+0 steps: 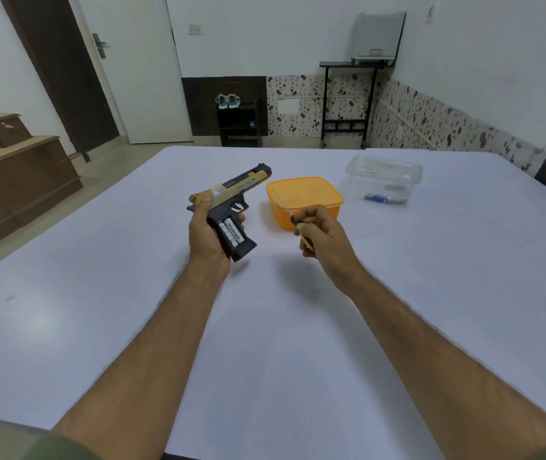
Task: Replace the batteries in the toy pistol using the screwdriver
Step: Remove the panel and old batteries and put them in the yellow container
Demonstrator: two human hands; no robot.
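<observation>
My left hand (204, 234) grips a black and gold toy pistol (231, 197) above the table, barrel pointing away. Its grip compartment is uncovered, showing white batteries (231, 232) inside. To the right, my right hand (319, 232) is closed around a thin screwdriver (305, 240) with a yellow handle, together with a small dark piece pinched at the fingertips. The two hands are apart, with a gap of table between them.
An orange plastic box (305, 197) sits just beyond my right hand. Farther right stands a clear plastic container (384, 175) holding a blue battery (378, 197) and other small items. The white table (132, 310) spreads wide around my arms.
</observation>
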